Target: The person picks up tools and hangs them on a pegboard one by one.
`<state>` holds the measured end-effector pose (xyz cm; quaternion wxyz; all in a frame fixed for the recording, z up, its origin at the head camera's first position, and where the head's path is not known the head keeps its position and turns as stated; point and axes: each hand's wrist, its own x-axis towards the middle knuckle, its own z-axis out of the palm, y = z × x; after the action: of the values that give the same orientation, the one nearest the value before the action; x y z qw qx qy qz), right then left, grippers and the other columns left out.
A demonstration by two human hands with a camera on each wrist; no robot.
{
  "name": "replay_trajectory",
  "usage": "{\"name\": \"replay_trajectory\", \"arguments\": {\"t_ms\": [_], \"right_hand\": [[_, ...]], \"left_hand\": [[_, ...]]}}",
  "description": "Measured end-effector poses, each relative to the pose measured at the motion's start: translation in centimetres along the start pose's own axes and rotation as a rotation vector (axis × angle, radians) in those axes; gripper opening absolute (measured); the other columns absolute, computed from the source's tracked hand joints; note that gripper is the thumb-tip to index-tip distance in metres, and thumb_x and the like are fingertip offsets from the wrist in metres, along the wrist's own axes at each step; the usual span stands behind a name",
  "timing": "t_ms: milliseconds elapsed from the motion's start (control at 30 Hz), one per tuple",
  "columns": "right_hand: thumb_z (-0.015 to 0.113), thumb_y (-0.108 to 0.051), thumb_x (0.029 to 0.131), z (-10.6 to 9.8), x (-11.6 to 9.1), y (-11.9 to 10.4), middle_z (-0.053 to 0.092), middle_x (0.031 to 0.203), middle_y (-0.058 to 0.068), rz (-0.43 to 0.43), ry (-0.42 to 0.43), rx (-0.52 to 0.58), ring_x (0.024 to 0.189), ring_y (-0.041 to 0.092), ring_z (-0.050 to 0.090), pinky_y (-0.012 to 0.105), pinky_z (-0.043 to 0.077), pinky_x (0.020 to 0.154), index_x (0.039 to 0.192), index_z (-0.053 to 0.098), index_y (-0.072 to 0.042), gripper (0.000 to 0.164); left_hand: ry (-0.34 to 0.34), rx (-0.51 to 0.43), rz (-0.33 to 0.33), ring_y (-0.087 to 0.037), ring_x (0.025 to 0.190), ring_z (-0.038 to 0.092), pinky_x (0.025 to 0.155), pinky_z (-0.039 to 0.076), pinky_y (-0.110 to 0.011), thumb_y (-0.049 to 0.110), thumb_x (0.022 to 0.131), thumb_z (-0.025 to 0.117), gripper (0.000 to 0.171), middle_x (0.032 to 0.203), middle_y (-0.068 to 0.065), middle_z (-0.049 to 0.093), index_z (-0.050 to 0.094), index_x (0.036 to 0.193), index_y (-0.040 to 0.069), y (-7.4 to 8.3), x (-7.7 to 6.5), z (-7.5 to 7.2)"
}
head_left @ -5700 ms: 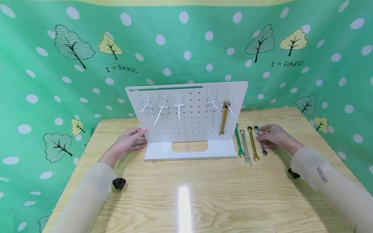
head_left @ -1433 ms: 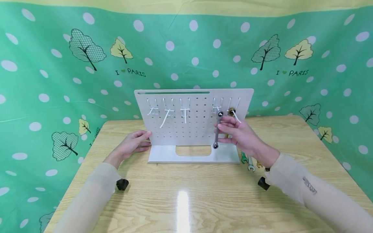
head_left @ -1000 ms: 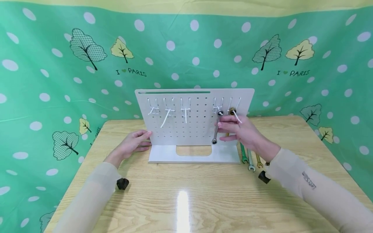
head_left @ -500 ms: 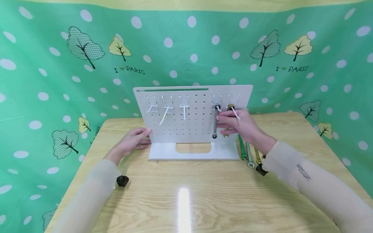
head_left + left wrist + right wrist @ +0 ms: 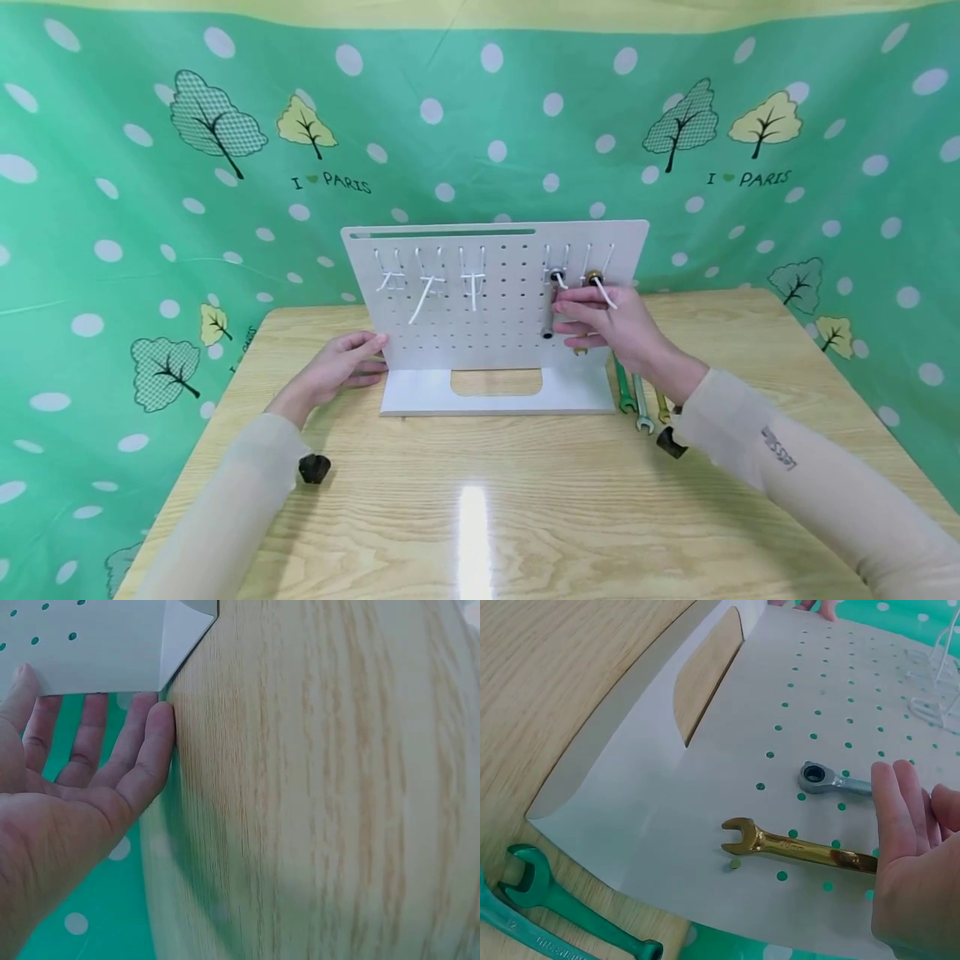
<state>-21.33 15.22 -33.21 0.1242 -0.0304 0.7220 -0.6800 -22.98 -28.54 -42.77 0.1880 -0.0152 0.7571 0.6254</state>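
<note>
My left hand grips the left edge of the white pegboard; in the left wrist view its thumb lies on the front face and its fingers reach behind. At the board's right side, my right hand pinches the shaft of a grey ratcheting wrench. The wrench's upper ring is on a white hook, its lower ring hanging down. Just right of it, a gold combination wrench hangs from the outermost hook, partly covered by my right hand.
Green, silver and gold wrenches lie on the wooden table, right of the board's base. Three white hooks with nothing on them project from the board's left half. A green patterned curtain stands behind.
My right hand has carried the grey ratcheting wrench from the table to the board, and its ring has gone onto the hook and slid further back. My left hand keeps holding the board's edge.
</note>
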Motion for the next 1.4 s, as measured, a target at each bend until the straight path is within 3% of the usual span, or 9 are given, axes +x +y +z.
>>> {"name": "replay_trajectory", "arguments": {"t_ms": [300,500,633,933,1167,1400], "right_hand": [[0.073,-0.019,0.096,-1.3,-0.7,-0.2,0.069,0.123,0.018,-0.037,-0.006,0.021,0.102,0.030,0.072,0.050,0.058,0.087,0.128,0.064,0.005,0.041],[0.071,-0.019,0.098,-3.0,-2.0,-0.9,0.069,0.123,0.020,-0.064,-0.006,-0.044,0.100,0.026,0.073,0.043,0.061,0.083,0.131,0.060,0.006,0.043],[0.068,-0.018,0.100,-4.5,-2.8,-1.1,0.071,0.120,0.015,-0.069,-0.012,-0.073,0.097,0.022,0.074,0.042,0.062,0.081,0.133,0.059,0.006,0.042],[0.067,-0.027,0.100,-9.2,-3.4,0.3,0.073,0.116,0.000,-0.089,0.062,-0.229,0.099,0.021,0.073,0.042,0.062,0.082,0.138,0.057,0.003,0.049],[0.068,-0.028,0.100,-12.0,-3.3,2.2,0.069,0.116,-0.007,-0.022,0.041,-0.237,0.100,0.017,0.071,0.039,0.062,0.084,0.139,0.052,0.001,0.051],[0.067,-0.025,0.101,-13.8,-2.5,5.0,0.049,0.133,0.013,0.119,-0.011,-0.254,0.104,0.016,0.067,0.046,0.058,0.094,0.149,0.038,0.004,0.063]], "left_hand": [[-0.008,0.004,-0.006,-0.037,0.122,0.059,0.102,0.054,-0.045,0.045,0.101,0.062,0.049,0.135,-0.022,0.056,0.057,0.126,0.003,0.1,-0.1,0.0],[-0.015,0.007,-0.008,-0.036,0.123,0.058,0.101,0.054,-0.045,0.046,0.101,0.062,0.051,0.136,-0.021,0.056,0.056,0.128,0.003,0.0,-0.1,0.0],[-0.016,0.007,-0.006,-0.036,0.122,0.059,0.101,0.054,-0.044,0.046,0.101,0.062,0.051,0.136,-0.021,0.056,0.056,0.128,0.003,-0.1,-0.1,-0.1],[-0.023,0.004,0.002,-0.036,0.120,0.060,0.100,0.055,-0.044,0.045,0.101,0.062,0.047,0.131,-0.018,0.060,0.058,0.125,0.004,0.0,0.1,-0.1],[-0.026,0.007,0.002,-0.034,0.119,0.061,0.101,0.054,-0.045,0.045,0.101,0.062,0.047,0.129,-0.016,0.061,0.058,0.124,0.004,0.0,0.2,-0.2],[-0.022,0.003,0.001,-0.033,0.118,0.062,0.101,0.054,-0.046,0.044,0.101,0.062,0.043,0.126,-0.013,0.062,0.059,0.121,0.006,-0.1,0.2,-0.2]]}}
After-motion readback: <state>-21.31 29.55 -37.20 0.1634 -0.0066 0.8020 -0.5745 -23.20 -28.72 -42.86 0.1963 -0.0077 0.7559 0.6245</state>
